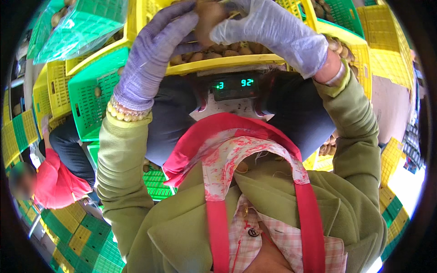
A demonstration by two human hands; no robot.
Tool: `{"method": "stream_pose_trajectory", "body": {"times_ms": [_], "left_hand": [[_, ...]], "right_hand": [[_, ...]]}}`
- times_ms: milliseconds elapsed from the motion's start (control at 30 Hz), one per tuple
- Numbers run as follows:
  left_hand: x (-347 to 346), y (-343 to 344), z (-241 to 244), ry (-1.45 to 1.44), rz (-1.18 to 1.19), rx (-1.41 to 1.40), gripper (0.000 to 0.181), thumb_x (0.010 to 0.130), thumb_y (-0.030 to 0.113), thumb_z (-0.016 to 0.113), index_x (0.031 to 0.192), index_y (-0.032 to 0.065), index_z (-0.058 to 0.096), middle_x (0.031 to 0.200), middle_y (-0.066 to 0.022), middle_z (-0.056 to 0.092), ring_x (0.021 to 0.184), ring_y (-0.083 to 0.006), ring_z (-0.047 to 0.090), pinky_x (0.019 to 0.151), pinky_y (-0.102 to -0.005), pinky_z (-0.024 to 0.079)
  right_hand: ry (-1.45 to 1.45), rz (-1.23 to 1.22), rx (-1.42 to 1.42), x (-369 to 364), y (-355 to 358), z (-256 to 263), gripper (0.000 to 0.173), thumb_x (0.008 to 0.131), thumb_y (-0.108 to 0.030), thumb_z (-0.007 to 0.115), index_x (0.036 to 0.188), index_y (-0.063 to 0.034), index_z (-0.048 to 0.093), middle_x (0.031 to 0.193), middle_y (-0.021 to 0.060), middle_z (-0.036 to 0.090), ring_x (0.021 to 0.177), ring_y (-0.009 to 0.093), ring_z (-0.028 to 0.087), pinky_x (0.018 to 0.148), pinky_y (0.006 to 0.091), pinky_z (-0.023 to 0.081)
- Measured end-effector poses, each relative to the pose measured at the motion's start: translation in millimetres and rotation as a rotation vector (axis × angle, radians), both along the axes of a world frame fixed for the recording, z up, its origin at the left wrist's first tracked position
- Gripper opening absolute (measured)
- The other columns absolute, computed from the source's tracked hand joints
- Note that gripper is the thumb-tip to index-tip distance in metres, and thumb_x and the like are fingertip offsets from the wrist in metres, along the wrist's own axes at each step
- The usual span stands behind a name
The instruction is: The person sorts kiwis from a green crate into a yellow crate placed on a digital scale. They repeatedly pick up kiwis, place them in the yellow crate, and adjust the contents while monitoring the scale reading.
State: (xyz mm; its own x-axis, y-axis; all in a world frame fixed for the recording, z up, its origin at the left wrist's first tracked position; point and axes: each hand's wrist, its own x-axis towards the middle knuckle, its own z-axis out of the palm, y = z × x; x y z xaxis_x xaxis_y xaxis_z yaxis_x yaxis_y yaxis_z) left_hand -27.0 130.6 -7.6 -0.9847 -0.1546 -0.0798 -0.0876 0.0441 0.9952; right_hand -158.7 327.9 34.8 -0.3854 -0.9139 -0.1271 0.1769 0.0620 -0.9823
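Observation:
My left hand [153, 51], in a purple knit glove, and my right hand [269, 32], in a pale translucent glove, meet at the top of the view. Between them is a brown fruit [209, 22], blurred, that looks like a kiwifruit. My left fingers lie against its left side, and my right thumb touches its lower right. Some fingertips are hidden or cut off by the frame's top. Below the hands, a yellow plastic crate [225, 64] contains several similar brown fruits [232, 51]. A digital scale display [235, 88] glows green at the crate's near side, between my knees.
A green crate [99, 92] stands left of my left forearm, with one small fruit against its wall. Clear plastic film covers another green crate [85, 27]. More fruit [338, 47] fills a yellow crate at right. A co-worker in red [63, 181] sits at far left.

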Motion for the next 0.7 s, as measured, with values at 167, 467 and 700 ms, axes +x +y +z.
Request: {"method": "stream_pose_trajectory", "body": {"times_ms": [167, 467, 700], "left_hand": [[-47, 57, 31, -0.085, -0.088, 0.165, 0.046, 0.100, 0.033, 0.052, 0.136, 0.0046, 0.052, 0.123, -0.0133, 0.063, 0.107, -0.0248, 0.064, 0.092, -0.0361, 0.051], [-58, 52, 8, -0.295, -0.240, 0.014, 0.051, 0.098, 0.038, 0.055, 0.135, 0.0040, 0.052, 0.122, -0.0135, 0.064, 0.106, -0.0202, 0.064, 0.092, -0.0317, 0.050], [-65, 47, -9, -0.335, -0.261, 0.022, 0.049, 0.099, 0.037, 0.056, 0.134, 0.0036, 0.053, 0.121, -0.0135, 0.064, 0.106, -0.0203, 0.064, 0.091, -0.0313, 0.051]], "right_hand": [[0.063, -0.317, -0.081, -26, 48, -29, 0.055, 0.081, -0.022, 0.078, 0.125, 0.0049, 0.059, 0.109, 0.0083, 0.066, 0.099, 0.013, 0.061, 0.087, 0.0261, 0.049], [0.190, -0.869, 0.242, -50, 246, -32, 0.056, 0.087, -0.031, 0.072, 0.127, 0.0058, 0.057, 0.102, 0.0086, 0.067, 0.091, 0.013, 0.065, 0.081, 0.0267, 0.053], [0.117, -1.436, 0.396, -31, 432, -99, 0.046, 0.084, -0.024, 0.075, 0.117, 0.0042, 0.061, 0.095, 0.0087, 0.066, 0.079, 0.017, 0.066, 0.068, 0.0266, 0.056]]}}
